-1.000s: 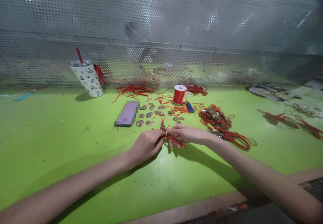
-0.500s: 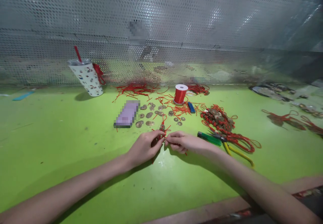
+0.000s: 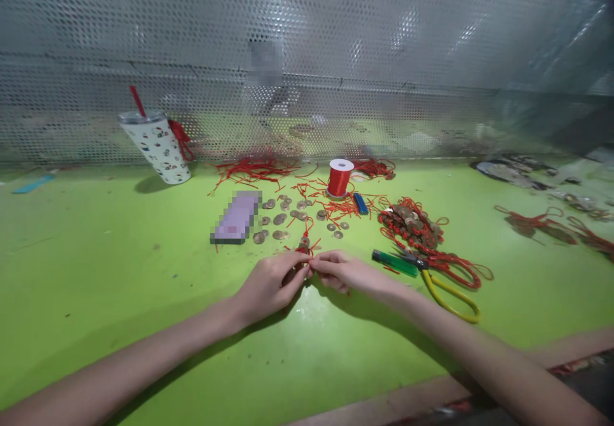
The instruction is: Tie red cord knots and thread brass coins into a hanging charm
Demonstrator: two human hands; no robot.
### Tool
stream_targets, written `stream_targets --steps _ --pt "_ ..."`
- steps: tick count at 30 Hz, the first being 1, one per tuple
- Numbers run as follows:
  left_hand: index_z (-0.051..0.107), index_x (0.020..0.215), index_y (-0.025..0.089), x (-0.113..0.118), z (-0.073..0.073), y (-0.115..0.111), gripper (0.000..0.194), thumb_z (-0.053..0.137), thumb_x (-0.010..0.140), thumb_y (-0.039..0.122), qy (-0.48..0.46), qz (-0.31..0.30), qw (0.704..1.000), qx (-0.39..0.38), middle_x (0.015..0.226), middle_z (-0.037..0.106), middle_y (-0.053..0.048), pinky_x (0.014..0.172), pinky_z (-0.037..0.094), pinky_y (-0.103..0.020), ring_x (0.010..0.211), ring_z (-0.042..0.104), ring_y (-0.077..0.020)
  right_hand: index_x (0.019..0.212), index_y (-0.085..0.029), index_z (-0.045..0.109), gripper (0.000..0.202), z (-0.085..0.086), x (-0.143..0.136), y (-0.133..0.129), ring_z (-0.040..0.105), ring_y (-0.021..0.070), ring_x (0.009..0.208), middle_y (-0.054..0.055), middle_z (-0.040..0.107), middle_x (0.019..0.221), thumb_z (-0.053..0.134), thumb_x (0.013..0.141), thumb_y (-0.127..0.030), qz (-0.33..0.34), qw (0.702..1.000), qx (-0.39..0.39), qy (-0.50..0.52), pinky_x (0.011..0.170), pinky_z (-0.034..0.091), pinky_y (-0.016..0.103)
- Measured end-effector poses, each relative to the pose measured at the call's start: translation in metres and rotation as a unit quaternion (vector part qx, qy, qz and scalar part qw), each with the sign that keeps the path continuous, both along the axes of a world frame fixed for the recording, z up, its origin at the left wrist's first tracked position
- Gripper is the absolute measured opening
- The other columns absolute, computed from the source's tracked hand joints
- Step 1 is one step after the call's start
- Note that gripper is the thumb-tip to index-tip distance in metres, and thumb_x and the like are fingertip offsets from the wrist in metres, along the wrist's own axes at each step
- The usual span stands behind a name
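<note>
Both hands meet over the green tabletop (image 3: 158,343). My left hand (image 3: 273,283) is closed around a red cord strung with coins (image 3: 304,244); its loop points away from me, and most of the piece is hidden under the fingers. Thumb and forefinger of my right hand (image 3: 338,271) pinch the red cord beside the left fingertips. Just beyond lie several loose brass-coloured coins (image 3: 279,219). To the right, scissors (image 3: 446,285) with one yellow and one red handle loop rest against a green lighter (image 3: 396,263).
A purple phone (image 3: 237,217) lies left of the coins, and a patterned tumbler (image 3: 160,148) stands behind it. Farther back are a red cord spool (image 3: 340,178), a blue lighter (image 3: 361,203) and cut red cords (image 3: 256,169). Finished-looking coin strings (image 3: 412,221) are heaped at right. Perforated sheeting (image 3: 307,42) borders the back.
The view has shifted slightly, so the objects appear a little farther left. Both hands stay together at the coin string, with fingertips still pinching the cord.
</note>
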State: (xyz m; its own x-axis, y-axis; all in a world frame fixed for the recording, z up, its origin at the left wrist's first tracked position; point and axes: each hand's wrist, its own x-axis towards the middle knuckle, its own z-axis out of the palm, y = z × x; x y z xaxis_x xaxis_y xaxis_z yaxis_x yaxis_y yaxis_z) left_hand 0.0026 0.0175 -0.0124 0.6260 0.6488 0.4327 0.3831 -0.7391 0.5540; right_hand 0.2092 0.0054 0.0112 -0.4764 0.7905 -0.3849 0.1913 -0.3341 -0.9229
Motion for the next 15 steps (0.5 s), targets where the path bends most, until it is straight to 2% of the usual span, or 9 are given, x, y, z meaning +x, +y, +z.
stream_targets --steps 6,10,15 --pt "0.066 0.108 0.016 0.0005 -0.0017 0.0003 0.016 0.055 0.096 0.018 0.003 0.01 1.0 0.024 0.096 0.076 -0.007 0.074 0.054 -0.03 0.082 0.071 -0.0186 0.088 -0.018 0.057 0.022 -0.0033 -0.0018 0.0001 0.035 0.0068 0.047 -0.005 0.046 0.063 0.053 0.099 -0.035 -0.013 0.998 0.028 -0.056 0.043 0.025 0.022" --pt "0.066 0.106 0.016 0.0003 -0.0001 0.0002 0.014 0.057 0.096 0.019 -0.003 0.02 1.0 0.021 0.096 0.076 -0.006 0.074 0.053 -0.029 0.083 0.071 -0.0179 0.087 -0.018 0.056 0.018 -0.0025 -0.0041 0.0005 0.032 0.0063 0.044 -0.007 0.042 0.059 0.05 0.1 -0.029 -0.02 0.997 0.022 -0.064 0.041 0.024 0.021" --pt "0.064 0.108 0.016 -0.0007 0.0045 -0.0016 0.016 0.058 0.097 0.026 -0.016 0.063 0.998 0.006 0.082 0.072 -0.002 0.061 0.048 -0.025 0.062 0.06 -0.0125 0.086 -0.018 0.059 0.021 -0.0005 -0.0053 -0.0002 0.032 0.0063 0.041 -0.006 0.043 0.058 0.048 0.1 -0.029 -0.036 0.997 0.032 -0.056 0.038 0.023 0.022"
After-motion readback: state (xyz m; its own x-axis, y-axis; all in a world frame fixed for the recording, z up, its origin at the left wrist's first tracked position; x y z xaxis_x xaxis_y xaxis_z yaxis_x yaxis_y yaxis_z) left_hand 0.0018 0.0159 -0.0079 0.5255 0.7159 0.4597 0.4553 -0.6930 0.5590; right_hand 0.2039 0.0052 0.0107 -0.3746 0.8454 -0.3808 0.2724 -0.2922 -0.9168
